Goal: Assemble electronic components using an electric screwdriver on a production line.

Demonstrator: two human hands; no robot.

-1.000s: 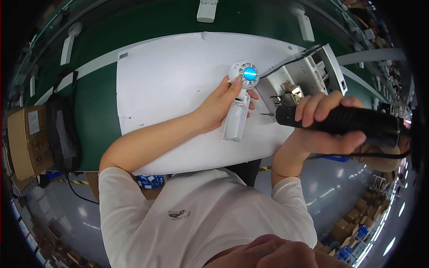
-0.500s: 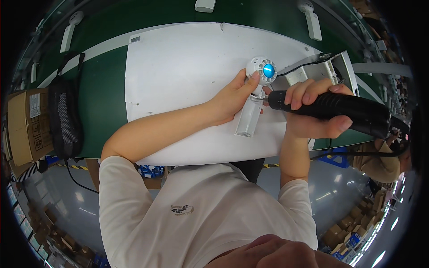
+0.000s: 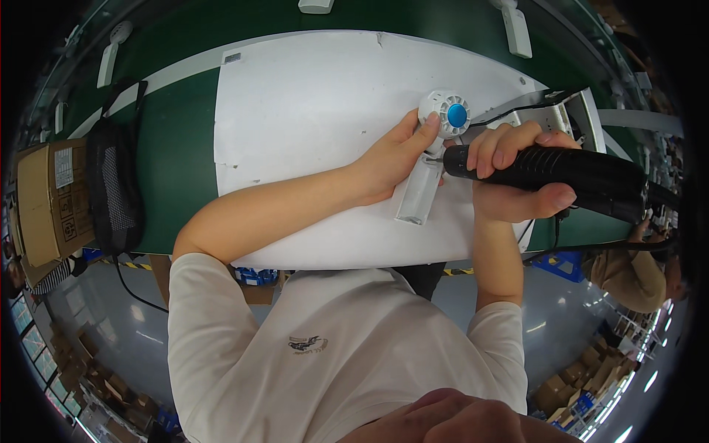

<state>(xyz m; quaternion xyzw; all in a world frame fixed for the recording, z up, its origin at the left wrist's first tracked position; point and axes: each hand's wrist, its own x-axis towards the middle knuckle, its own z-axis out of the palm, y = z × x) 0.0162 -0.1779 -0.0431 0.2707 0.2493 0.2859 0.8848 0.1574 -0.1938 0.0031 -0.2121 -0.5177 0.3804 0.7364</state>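
Across much of the upper view extends a green work surface, on which lies a large white sheet with a small tear at its far edge. At the left stand a cardboard box and, just beside it, a black bag with a mesh panel. At the right, partly hidden behind the arm and tool, is a pale metal casing with a dark cable along its top.

Next in size is a black powered screwdriver, gripped in the right hand, the fingers curled over its barrel and the thumb along its near side; it lies nearly level, front end to the left. Smaller is a white handheld fan, held above the right part of the sheet by the left hand, which is closed around its neck, thumb uppermost. The handle slants toward the person. Smallest are the round blue disc at the center of the fan's head and the thin screwdriver bit, directed at the neck; whether it touches cannot be told.
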